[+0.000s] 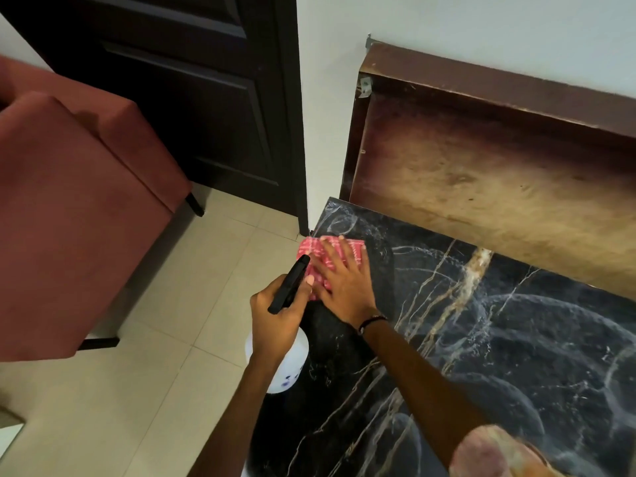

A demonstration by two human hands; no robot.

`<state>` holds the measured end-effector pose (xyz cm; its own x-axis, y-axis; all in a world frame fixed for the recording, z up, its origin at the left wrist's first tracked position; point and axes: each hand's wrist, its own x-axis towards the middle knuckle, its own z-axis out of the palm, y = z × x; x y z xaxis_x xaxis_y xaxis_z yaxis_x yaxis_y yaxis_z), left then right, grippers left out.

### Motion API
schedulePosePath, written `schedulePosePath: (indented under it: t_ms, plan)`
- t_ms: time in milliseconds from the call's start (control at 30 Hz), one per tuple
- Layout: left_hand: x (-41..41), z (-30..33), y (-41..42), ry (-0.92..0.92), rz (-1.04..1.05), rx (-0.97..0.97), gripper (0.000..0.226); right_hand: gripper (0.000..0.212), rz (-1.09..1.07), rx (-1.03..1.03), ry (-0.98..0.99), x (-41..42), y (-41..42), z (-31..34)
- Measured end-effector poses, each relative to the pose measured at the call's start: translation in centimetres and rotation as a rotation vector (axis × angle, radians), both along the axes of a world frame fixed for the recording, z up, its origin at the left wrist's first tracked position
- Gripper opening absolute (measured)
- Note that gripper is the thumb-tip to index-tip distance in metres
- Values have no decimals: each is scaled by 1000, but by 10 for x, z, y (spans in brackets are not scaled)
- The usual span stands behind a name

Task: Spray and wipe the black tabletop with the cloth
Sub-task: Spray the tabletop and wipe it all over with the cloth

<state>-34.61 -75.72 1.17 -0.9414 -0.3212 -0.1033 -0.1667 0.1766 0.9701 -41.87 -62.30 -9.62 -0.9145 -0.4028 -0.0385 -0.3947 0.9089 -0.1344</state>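
Red armchair (69,208) at far left on tiled floor. Left hand (278,304) grips spray bottle (282,359) by black trigger head, beside table edge. Right hand (340,273), fingers flat and spread, presses red checked cloth (311,251) on black tabletop (499,339), near its far left corner.

Black marble-patterned worktop (516,339), glossy, streaked with pale and golden veins, set against a white wall beneath a brown wooden board. Red checked cloth (318,251) flat on its far left corner, right at the edge. Beside the worktop, beige tiled floor (165,339), bearing the dark legs of a reddish upholstered chair (69,208).
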Motion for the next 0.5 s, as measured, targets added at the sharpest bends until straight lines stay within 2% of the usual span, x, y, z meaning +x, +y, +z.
schedulePosePath:
  t_ms: [67,133,233,333,500]
  plan:
    - [-2,3,1,-4,0,22,15,57,102,-22,26,16,9,-4]
    - [-4,3,-1,-23,20,69,7,59,116,-19,58,22,32,-7]
    - [-5,3,-4,-66,34,94,31,62,-6,31,68,10,68,-6]
    - [-5,6,-3,-90,10,98,29,64,-164,35,8,-20,82,-3]
    - [-4,9,1,-112,1,70,21,68,-342,3,-46,-56,44,6]
